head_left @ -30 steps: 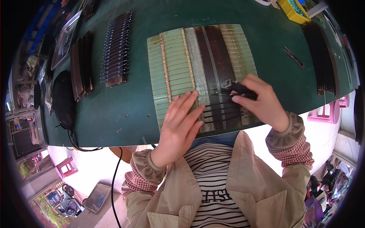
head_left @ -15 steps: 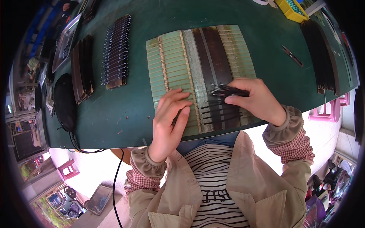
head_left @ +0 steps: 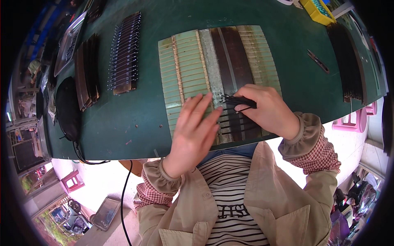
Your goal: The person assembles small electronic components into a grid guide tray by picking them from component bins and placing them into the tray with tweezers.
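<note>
A ridged pale-green board [head_left: 168,74] with a dark brown band [head_left: 236,53] lies before me at the table's near edge. My right hand [head_left: 262,108] grips a bundle of thin black leads [head_left: 240,101] with small silvery tips pointing left, held over the brown band. Below the bundle, several similar black leads lie side by side across the band. My left hand [head_left: 193,133] rests over the board's near left part, fingers stretched out and tips close to the leads' left ends. Nothing shows in its grasp; whether it touches a lead I cannot tell.
To the left on the green table [head_left: 152,119] lie a brown card with rows of leads [head_left: 125,53], dark brown strips [head_left: 87,71], a black pouch-like object [head_left: 69,108] and a metal tray [head_left: 67,45]. Rightward are small snips [head_left: 318,61], a black stack [head_left: 347,61] and a yellow bin [head_left: 318,12].
My right hand has moved slightly left with the bundle. My left hand has shifted right and its fingers have stretched out toward the leads' tips.
</note>
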The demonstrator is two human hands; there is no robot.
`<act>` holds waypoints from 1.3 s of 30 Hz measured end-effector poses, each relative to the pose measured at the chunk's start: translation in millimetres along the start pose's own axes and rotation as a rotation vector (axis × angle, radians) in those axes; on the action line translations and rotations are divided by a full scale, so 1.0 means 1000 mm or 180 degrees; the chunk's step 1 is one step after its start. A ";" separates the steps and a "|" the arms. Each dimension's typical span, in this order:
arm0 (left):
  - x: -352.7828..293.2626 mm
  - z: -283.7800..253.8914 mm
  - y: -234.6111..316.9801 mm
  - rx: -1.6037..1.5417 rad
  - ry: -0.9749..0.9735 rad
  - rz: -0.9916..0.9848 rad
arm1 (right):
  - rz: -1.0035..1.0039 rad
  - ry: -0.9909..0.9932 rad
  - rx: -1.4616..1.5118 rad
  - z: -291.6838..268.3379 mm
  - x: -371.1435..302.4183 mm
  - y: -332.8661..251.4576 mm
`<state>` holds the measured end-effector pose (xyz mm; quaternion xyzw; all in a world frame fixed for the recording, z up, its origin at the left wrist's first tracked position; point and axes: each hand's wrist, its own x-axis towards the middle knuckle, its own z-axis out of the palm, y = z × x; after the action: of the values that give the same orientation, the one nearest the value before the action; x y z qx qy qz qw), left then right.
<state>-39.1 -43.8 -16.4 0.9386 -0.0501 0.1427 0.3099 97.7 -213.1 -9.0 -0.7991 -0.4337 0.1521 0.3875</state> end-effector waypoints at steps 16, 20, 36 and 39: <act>0.017 0.011 0.000 -0.2122 0.0219 -0.0721 | 0.0679 -0.0292 0.1091 -0.036 -0.005 -0.009; 0.014 0.014 -0.012 -0.2451 0.0285 -0.0816 | 0.0613 -0.0442 0.1167 -0.030 -0.001 -0.006; 0.003 -0.006 -0.016 -0.0536 0.0233 -0.0364 | 0.0495 -0.0151 0.0637 -0.016 0.008 0.016; 0.007 -0.004 -0.009 -0.0225 0.0076 -0.0172 | 0.0290 -0.0058 0.0473 -0.012 0.006 0.015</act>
<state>-32.0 -34.0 -16.6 0.9263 -0.0260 0.1437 0.3472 116.9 -219.0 -11.9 -0.7857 -0.3879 0.2086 0.4344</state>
